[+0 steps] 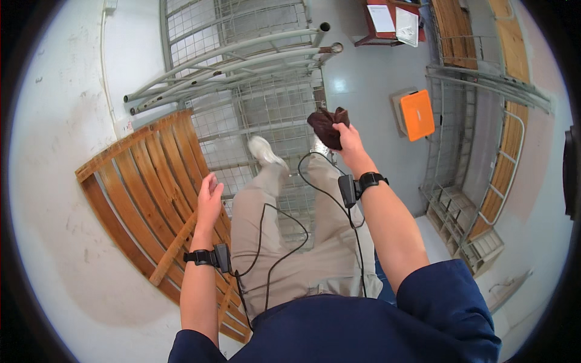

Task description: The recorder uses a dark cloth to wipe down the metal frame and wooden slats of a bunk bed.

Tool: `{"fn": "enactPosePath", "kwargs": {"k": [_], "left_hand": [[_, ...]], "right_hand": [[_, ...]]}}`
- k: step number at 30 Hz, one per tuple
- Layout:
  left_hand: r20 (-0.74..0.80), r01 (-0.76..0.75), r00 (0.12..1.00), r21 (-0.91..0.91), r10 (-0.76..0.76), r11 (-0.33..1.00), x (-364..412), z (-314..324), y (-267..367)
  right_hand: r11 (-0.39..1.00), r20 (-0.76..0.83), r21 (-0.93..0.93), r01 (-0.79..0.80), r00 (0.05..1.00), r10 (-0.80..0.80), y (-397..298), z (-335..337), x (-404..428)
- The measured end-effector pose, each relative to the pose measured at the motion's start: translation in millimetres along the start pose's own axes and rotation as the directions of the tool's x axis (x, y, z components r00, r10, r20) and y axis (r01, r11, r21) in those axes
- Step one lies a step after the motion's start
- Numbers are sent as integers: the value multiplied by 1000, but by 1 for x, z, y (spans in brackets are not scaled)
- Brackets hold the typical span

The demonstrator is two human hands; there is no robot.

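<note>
My right hand (pixel 349 138) is closed on a bunched dark brown cloth (pixel 327 127), held out in front of me above my shoe. My left hand (pixel 210 197) is raised over a slatted wooden bed board (pixel 154 177); its fingers are slightly bent and it appears to hold nothing. Whether it touches the board I cannot tell. Beneath my legs and shoes lies a metal wire-mesh bed frame (pixel 265 106). Each wrist wears a black strap with a small device, and black cables run from them over my trousers.
Pale metal bed-frame tubes (pixel 227 54) cross ahead on the left. A bin with an orange lid (pixel 417 115) stands on the grey floor at right, near metal bunk beds (pixel 508 159). A dark red table (pixel 376 36) bearing papers is farther ahead. A white wall borders the left.
</note>
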State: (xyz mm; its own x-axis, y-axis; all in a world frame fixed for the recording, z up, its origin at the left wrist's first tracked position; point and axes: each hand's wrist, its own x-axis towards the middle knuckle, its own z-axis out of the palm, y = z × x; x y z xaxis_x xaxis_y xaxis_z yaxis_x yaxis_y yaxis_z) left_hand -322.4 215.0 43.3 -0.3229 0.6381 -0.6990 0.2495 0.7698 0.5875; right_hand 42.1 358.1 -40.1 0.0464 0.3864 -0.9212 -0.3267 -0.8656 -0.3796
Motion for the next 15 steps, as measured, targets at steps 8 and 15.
{"fn": "enactPosePath", "kwargs": {"k": [8,15], "left_hand": [[6,-59,998,125,59,990,74,-38,7],[3,-284,951,393,308,874,156,-68,31]], "right_hand": [[998,-28,1,-55,998,55,-35,62,27],[973,-85,229,-39,995,60,-42,93,46]]}}
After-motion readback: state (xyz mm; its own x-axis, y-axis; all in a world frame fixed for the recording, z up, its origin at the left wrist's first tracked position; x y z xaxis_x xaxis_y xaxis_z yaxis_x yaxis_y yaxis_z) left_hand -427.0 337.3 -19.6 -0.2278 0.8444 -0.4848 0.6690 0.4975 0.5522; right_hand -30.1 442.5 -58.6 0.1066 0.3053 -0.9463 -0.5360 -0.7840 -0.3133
